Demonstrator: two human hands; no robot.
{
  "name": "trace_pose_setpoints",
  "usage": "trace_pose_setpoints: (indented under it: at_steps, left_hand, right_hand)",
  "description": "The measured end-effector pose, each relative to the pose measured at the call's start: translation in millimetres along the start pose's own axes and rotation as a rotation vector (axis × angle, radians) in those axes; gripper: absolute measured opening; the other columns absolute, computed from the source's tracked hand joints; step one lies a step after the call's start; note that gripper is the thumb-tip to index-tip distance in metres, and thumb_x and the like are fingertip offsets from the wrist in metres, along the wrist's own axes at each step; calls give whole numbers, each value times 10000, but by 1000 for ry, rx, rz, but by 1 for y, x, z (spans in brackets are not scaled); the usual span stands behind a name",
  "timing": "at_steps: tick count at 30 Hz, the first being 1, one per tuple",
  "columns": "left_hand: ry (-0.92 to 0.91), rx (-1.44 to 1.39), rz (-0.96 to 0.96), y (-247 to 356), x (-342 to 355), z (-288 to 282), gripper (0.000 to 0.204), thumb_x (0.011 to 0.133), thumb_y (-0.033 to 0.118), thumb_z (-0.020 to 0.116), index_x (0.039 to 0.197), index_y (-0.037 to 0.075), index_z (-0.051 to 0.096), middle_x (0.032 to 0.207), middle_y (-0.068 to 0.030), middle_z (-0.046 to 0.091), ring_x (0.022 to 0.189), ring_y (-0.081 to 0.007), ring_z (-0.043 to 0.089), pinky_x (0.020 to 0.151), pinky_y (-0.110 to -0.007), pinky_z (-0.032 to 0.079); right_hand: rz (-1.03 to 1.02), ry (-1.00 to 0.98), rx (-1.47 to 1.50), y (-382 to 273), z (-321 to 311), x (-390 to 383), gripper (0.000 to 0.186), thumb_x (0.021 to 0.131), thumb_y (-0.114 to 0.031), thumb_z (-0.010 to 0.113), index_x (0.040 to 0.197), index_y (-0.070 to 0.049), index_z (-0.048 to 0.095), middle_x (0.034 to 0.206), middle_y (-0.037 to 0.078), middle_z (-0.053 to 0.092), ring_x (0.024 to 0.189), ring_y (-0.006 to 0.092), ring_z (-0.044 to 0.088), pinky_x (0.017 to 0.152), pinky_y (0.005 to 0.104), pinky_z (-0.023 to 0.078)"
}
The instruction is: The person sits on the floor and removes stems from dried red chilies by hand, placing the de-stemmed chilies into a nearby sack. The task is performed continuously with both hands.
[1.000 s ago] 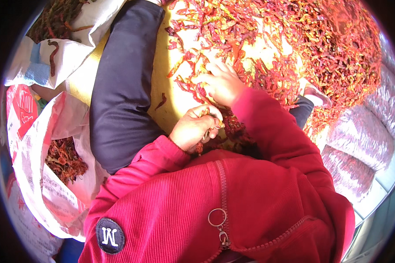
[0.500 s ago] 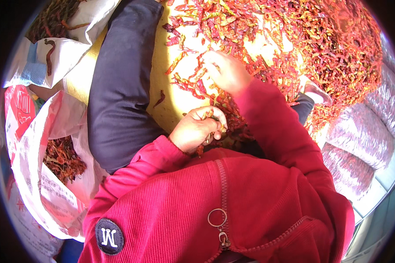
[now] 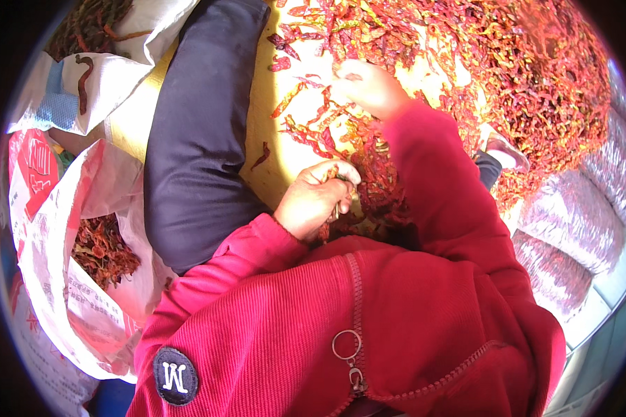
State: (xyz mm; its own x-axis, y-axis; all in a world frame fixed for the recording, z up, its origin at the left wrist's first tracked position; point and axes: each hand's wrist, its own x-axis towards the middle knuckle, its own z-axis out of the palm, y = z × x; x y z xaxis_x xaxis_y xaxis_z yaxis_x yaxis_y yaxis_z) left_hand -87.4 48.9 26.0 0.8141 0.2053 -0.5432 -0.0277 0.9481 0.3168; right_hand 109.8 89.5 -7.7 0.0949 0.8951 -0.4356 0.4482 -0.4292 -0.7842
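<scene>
The left hand (image 3: 313, 198) grips half-hidden pepper bits (image 3: 336, 210); above the yellow mat (image 3: 263, 125), glare means I can't tell whether the right hand (image 3: 374, 89) does.

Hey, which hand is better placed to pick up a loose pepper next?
Probably the right hand: it is out over the spread of loose peppers. The left hand sits closer to the body, curled around small dried bits.

Ribbed red jacket (image 3: 278, 326), dark trousers (image 3: 198, 132)
</scene>
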Motion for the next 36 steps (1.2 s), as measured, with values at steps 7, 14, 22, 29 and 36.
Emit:
trace_pose_setpoints:
  at_steps: [7, 14, 22, 29, 36]
  left_hand:
    - [119, 34, 67, -3, 1, 16, 272, 731, -21, 382, 950, 87, 502, 601, -19, 488, 439, -61, 406, 361, -167, 297]
    - [121, 184, 34, -8, 8, 10, 138, 722, -10, 429, 808, 45, 522, 569, -15, 490, 399, -62, 386, 352, -183, 291]
    - [-38, 188, -77, -7, 5, 4, 132, 723, 0, 410, 788, 56, 511, 588, -10, 492, 445, -57, 404, 388, -182, 291]
    - [-47, 215, -161, -5, 7, 5, 146, 705, -4, 400, 773, 58, 514, 641, -24, 523, 478, -63, 426, 394, -184, 301]
    - [-13, 151, -108, -6, 9, 9, 184, 669, -32, 367, 743, 49, 515, 663, -37, 539, 482, -64, 444, 386, -167, 310]
  right_hand:
    - [-4, -167, 28, -33, 0, -115, 72, 710, -80, 552, 753, -47, 505, 604, 6, 496, 536, 61, 453, 488, 214, 364]
    - [-331, -215, -127, -25, 4, -122, 89, 709, -87, 519, 775, -31, 537, 652, 98, 536, 584, 200, 535, 538, 295, 413]
    - [-101, 54, -379, 33, -17, -67, 151, 767, -98, 470, 886, -36, 538, 789, 97, 548, 719, 204, 539, 647, 295, 417]
    - [-127, 84, -788, 64, -6, -32, 261, 735, -82, 423, 977, -100, 517, 963, 107, 543, 891, 264, 513, 751, 346, 416]
    - [-38, 54, -538, 50, -18, -54, 217, 719, -70, 471, 926, -67, 539, 900, 108, 567, 761, 240, 547, 676, 304, 415]
